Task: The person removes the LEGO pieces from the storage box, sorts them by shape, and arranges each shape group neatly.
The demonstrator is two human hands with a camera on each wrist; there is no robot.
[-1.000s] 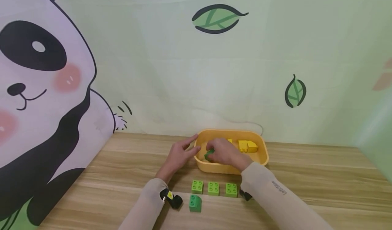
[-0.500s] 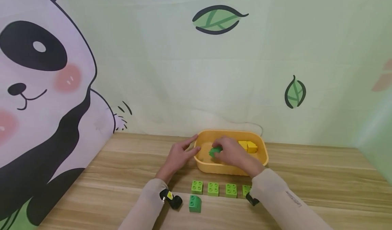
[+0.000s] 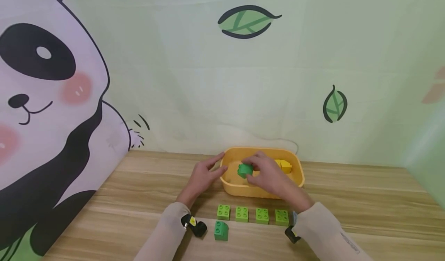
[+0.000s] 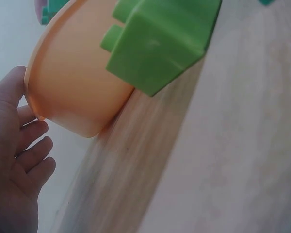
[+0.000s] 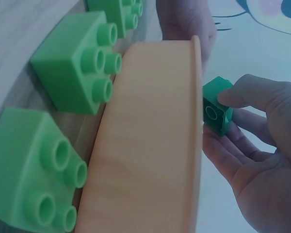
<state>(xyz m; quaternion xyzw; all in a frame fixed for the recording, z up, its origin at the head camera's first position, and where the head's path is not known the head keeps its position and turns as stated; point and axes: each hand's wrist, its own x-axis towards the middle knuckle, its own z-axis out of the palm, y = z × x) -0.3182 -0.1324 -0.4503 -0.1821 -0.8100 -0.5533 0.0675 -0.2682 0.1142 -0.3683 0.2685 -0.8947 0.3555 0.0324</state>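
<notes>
Wood table (image 3: 351, 207) carries orange bin (image 3: 250, 191). Right hand (image 3: 269, 172) pinches dark green block (image 3: 245, 170) above bin's left half; left hand (image 3: 204, 175) spread against left end. Four lime bricks (image 3: 242, 214) lined up in front.

Observed from where I stand, one dark green block (image 3: 245, 170), of solid, smooth appearance with a single ring-shaped feature showing on one face, is pinched at a tilt by the person's right hand (image 3: 271, 172) and raised over the nine o'clock half of the basket. The basket (image 3: 243, 190), yellow-orange, oblong and round-cornered, with smooth walls and a thin projecting lip, stands upright with its long axis running from nine to three o'clock, and the left hand (image 3: 205, 174) touches its rim at nine o'clock.
</notes>
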